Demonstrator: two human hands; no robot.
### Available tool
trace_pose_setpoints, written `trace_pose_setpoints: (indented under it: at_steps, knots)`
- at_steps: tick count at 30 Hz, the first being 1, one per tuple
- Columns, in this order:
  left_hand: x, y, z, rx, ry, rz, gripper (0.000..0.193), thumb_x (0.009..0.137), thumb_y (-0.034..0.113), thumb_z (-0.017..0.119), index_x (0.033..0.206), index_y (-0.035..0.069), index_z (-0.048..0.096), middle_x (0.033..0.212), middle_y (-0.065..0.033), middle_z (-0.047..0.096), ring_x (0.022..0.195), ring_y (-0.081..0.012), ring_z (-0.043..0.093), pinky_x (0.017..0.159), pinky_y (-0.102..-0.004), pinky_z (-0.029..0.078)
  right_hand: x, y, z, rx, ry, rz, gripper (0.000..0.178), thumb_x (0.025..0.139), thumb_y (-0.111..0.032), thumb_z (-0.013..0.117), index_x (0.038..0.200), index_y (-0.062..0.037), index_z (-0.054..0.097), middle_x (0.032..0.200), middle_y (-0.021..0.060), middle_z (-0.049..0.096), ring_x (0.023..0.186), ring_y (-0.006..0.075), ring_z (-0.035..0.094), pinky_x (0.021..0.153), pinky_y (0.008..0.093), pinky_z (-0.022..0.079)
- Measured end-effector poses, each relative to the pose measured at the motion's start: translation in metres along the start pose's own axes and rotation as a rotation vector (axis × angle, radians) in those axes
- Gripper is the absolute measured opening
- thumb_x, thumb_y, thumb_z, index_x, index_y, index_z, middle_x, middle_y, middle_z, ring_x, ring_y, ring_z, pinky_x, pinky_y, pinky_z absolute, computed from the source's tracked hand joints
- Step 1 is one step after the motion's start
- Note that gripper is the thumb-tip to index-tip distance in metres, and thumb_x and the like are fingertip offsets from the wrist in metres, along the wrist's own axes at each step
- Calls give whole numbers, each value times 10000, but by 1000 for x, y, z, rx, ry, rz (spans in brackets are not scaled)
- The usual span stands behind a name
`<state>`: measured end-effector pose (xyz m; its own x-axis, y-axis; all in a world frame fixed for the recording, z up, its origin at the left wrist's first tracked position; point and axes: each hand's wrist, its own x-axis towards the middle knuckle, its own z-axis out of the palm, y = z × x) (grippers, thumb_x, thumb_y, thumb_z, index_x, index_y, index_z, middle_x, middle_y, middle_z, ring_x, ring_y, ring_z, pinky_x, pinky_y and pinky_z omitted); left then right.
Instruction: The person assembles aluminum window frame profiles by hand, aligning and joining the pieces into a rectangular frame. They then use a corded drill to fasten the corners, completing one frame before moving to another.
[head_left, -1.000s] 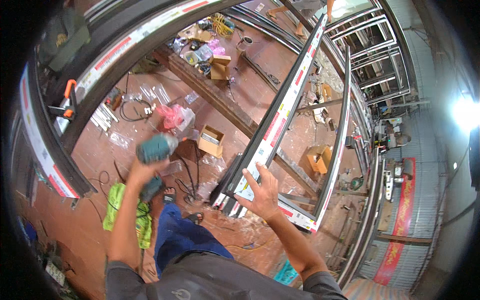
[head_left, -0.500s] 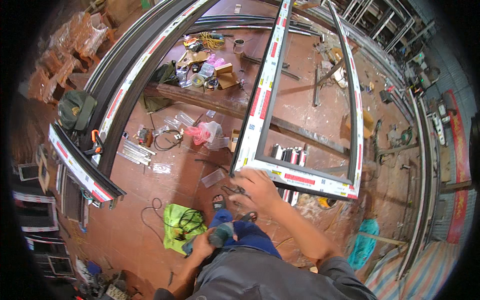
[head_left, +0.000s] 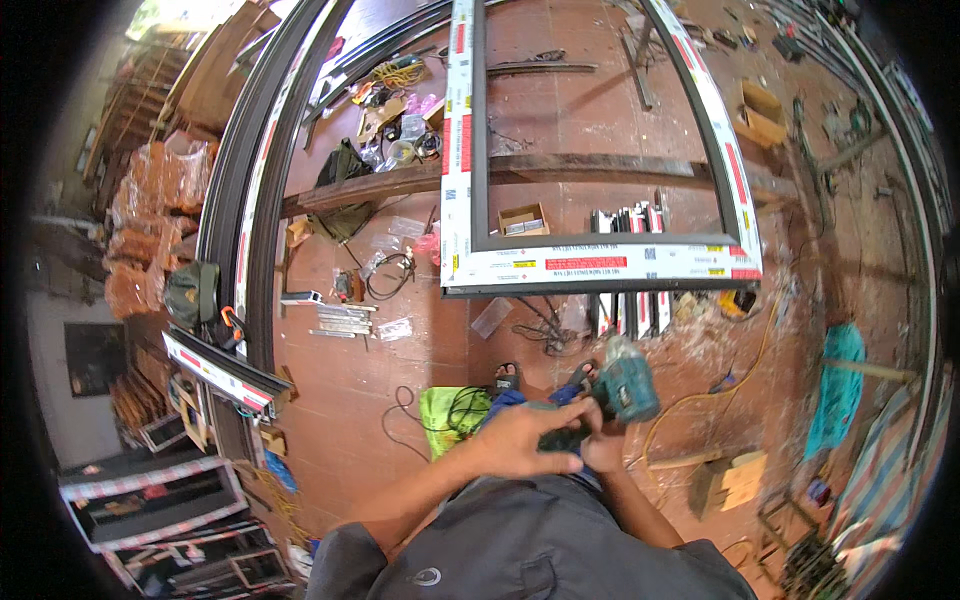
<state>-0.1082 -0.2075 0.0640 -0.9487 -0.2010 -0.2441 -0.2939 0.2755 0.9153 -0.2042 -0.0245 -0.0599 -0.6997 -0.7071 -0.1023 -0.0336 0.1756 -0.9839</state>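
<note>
A teal cordless drill (head_left: 628, 388) is held in front of my body, its chuck toward the window frame. My left hand (head_left: 525, 437) wraps round the dark base end of the drill, thumb below and fingers above. Close against it, my right hand (head_left: 600, 440) closes on the grip, some of its fingers hidden. Beyond the drill, and apart from it, a large dark frame (head_left: 612, 264) with white-and-red protective film lies raised above the floor on a wooden beam (head_left: 380, 190).
Long dark profiles (head_left: 262, 190) run along the left, with a cap (head_left: 192, 296) near a short filmed piece (head_left: 225, 370). A lime bag (head_left: 450, 418) with cable lies by my feet. Filmed offcuts (head_left: 630, 312) sit under the frame; cardboard (head_left: 730, 480) is at right.
My right hand has come away from the frame's near corner to the drill. The drill, earlier low in my left hand, is now farther right between both hands. The view has shifted.
</note>
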Motion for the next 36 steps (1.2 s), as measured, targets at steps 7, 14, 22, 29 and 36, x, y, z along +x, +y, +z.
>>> trace_pose_setpoints:
  at_steps: [7,14,22,29,36]
  knots:
    - [106,-55,-157,810,320,135,515,1069,395,529,1482,89,566,1391,-191,650,1311,-394,578,1123,-483,404,-23,37,5,780,120,523,279,954,-118,746,1209,-22,688,1116,68,719,977,200,695,846,354,571]
    - [201,-105,-197,1217,-87,435,685,1002,686,467,1001,80,787,825,-210,708,930,-377,693,1127,-556,350,-52,63,89,170,245,160,391,899,-159,785,1259,-42,689,1140,133,749,1018,294,729,901,397,577]
    - [207,-97,-200,1220,-208,417,726,1008,696,410,1042,68,773,835,-195,720,923,-381,694,1058,-516,387,-10,48,167,93,435,-315,575,791,-177,805,1334,-35,679,1224,152,750,1003,355,732,880,439,580]
    - [213,-102,-206,1200,-188,397,738,1007,700,427,961,52,777,830,-202,719,949,-426,645,1066,-492,373,7,57,213,204,471,-261,547,814,-104,726,1357,-72,672,1181,143,740,995,356,724,863,407,587]
    - [212,-107,-208,1182,-179,435,739,1017,691,416,958,38,758,801,-198,698,909,-429,641,1048,-484,393,18,61,231,212,490,-223,543,859,-93,673,1401,-108,647,1188,121,741,1032,341,728,890,426,592]
